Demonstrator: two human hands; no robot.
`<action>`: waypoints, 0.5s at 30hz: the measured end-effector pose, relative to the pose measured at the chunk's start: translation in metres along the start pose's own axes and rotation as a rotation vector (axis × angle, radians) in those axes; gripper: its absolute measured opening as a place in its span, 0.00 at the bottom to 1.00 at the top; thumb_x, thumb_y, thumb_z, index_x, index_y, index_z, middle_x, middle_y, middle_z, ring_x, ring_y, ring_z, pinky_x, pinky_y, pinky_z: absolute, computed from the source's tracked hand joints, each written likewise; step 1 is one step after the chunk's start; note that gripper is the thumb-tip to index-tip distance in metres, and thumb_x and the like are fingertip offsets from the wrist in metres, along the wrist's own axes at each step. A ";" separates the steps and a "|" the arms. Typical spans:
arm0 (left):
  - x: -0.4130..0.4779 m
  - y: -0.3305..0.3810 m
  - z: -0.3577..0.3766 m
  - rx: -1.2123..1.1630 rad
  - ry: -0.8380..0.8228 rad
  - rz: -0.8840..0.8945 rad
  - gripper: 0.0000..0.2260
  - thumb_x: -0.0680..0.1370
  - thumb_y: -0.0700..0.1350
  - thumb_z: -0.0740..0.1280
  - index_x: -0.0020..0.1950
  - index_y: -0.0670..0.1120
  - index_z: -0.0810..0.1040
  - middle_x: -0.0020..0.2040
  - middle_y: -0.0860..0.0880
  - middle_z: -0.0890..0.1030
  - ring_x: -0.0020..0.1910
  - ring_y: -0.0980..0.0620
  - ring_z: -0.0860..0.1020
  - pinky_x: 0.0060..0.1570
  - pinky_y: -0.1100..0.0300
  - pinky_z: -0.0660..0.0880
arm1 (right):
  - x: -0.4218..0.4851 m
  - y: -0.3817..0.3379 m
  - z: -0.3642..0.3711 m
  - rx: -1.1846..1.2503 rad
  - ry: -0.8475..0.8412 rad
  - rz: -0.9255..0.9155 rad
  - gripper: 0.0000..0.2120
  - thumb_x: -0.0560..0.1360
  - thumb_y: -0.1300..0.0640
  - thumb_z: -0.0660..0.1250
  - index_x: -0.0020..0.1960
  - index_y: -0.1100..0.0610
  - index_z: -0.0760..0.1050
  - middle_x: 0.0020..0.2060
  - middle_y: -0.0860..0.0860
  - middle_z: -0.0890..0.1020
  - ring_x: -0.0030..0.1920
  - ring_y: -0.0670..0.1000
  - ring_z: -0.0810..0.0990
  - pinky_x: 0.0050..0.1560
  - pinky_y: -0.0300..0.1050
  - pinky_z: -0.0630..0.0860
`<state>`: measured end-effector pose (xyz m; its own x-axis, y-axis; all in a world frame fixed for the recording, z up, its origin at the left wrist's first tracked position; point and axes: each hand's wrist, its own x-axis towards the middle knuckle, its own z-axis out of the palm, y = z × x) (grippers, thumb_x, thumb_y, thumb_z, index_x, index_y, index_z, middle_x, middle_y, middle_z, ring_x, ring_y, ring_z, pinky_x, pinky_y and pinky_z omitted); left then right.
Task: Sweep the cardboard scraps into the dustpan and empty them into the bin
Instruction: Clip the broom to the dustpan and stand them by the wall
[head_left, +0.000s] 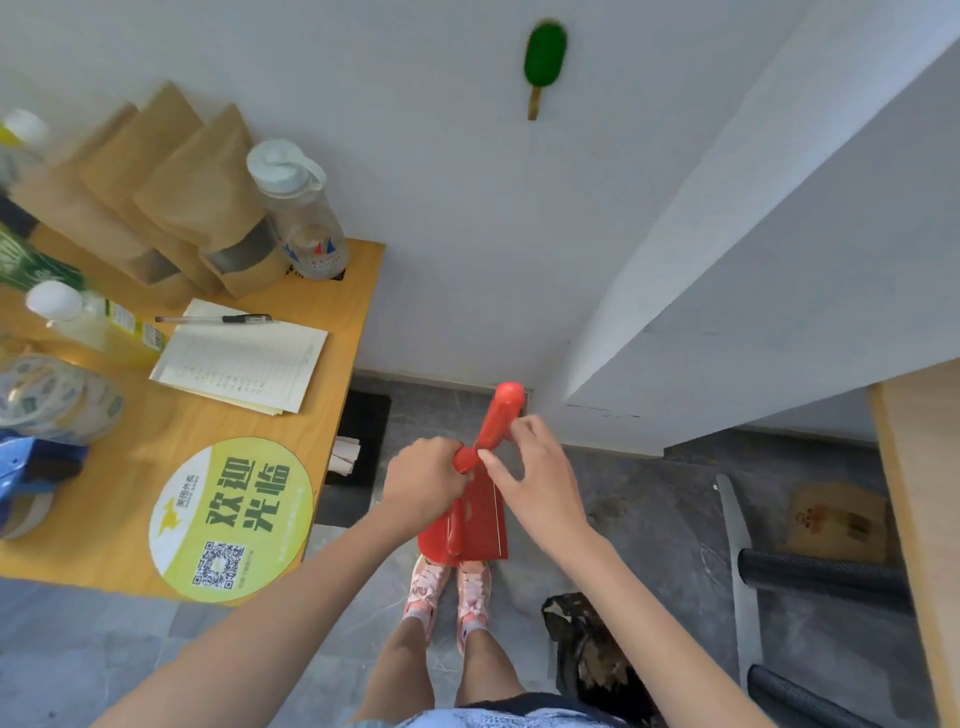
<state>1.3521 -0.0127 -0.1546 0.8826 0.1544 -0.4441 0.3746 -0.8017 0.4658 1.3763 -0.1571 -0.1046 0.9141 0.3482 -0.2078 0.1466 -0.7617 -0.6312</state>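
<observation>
I look straight down at a red dustpan (480, 530) that hangs upright in front of my feet. Two red handles rise from it. My left hand (426, 483) is closed around the shorter red handle (464, 461), whose round end sticks out of my fist. My right hand (535, 467) pinches the longer red handle (501, 413) between thumb and fingers. Which handle belongs to the broom I cannot tell, and no bristles show. A black bin bag (587, 654) with brown scraps in it stands at my right foot. A flat cardboard piece (836, 519) lies on the grey floor at the right.
A wooden table (343, 332) at my left carries paper bags, bottles, a notebook with a pen and tape rolls. A white wall corner (623, 364) juts out ahead. A chair base with black rollers (810, 577) stands at the right, beside another table edge (914, 493).
</observation>
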 end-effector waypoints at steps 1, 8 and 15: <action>0.002 0.004 -0.009 -0.028 0.007 -0.006 0.15 0.71 0.56 0.64 0.29 0.50 0.70 0.30 0.50 0.79 0.31 0.47 0.80 0.35 0.54 0.79 | 0.003 -0.001 -0.005 0.064 -0.006 -0.025 0.13 0.76 0.47 0.61 0.58 0.48 0.74 0.50 0.43 0.74 0.54 0.45 0.74 0.55 0.42 0.74; 0.009 0.049 -0.094 -0.023 0.011 -0.050 0.09 0.70 0.48 0.71 0.36 0.43 0.79 0.27 0.50 0.74 0.26 0.49 0.73 0.29 0.57 0.73 | 0.034 -0.025 -0.080 0.375 0.004 -0.007 0.18 0.80 0.65 0.54 0.65 0.53 0.75 0.53 0.48 0.81 0.58 0.46 0.77 0.57 0.31 0.68; 0.011 0.092 -0.166 -0.062 0.046 -0.025 0.08 0.71 0.47 0.74 0.41 0.44 0.79 0.31 0.48 0.77 0.28 0.51 0.77 0.32 0.59 0.78 | 0.056 -0.067 -0.150 0.450 0.071 -0.118 0.13 0.79 0.55 0.61 0.63 0.52 0.76 0.54 0.49 0.82 0.56 0.45 0.79 0.51 0.28 0.71</action>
<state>1.4439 0.0113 0.0106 0.8844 0.2016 -0.4210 0.4123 -0.7603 0.5020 1.4742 -0.1686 0.0386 0.9269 0.3679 -0.0737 0.0867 -0.4011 -0.9119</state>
